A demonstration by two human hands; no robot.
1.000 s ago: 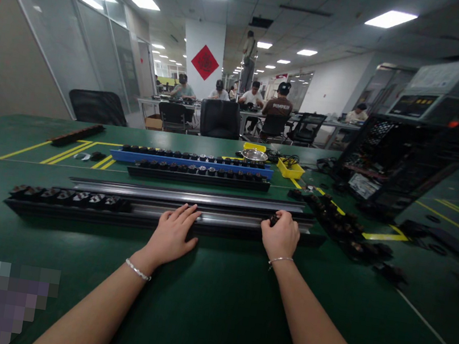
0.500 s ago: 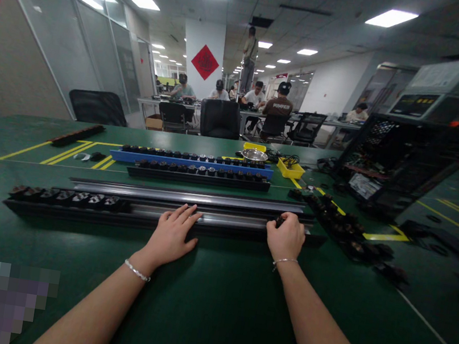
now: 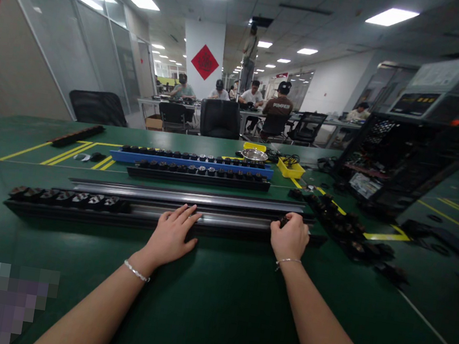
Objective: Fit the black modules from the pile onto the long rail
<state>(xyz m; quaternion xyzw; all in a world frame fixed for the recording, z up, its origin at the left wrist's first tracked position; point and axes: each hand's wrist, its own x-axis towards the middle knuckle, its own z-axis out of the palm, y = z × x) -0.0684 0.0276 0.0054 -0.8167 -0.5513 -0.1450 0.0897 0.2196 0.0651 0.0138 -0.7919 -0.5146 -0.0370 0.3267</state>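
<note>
A long black rail [image 3: 230, 225] with a shiny metal channel lies across the table in front of me. A row of black blocks with metallic tops [image 3: 64, 197] sits in its left part. My left hand [image 3: 171, 238] rests on the rail's near edge around its middle, fingers spread and nothing held. Toward the rail's right end, my right hand [image 3: 289, 238] pinches a small black block [image 3: 283, 221], mostly hidden by the fingers. Whether that block is seated in the channel I cannot tell. Just behind lies a second rail [image 3: 186, 196], parallel to the first.
Farther back stand a blue rail [image 3: 191, 164] and a black rail [image 3: 198, 179], both filled with blocks. Loose black blocks [image 3: 334, 219] are heaped at the right, near an open computer case [image 3: 390, 161]. A yellow bin [image 3: 290, 170] and a metal bowl [image 3: 254, 155] stand behind.
My right hand has shifted slightly to the right along the rail, with the small black block still in its fingers. The left hand stays where it was.
</note>
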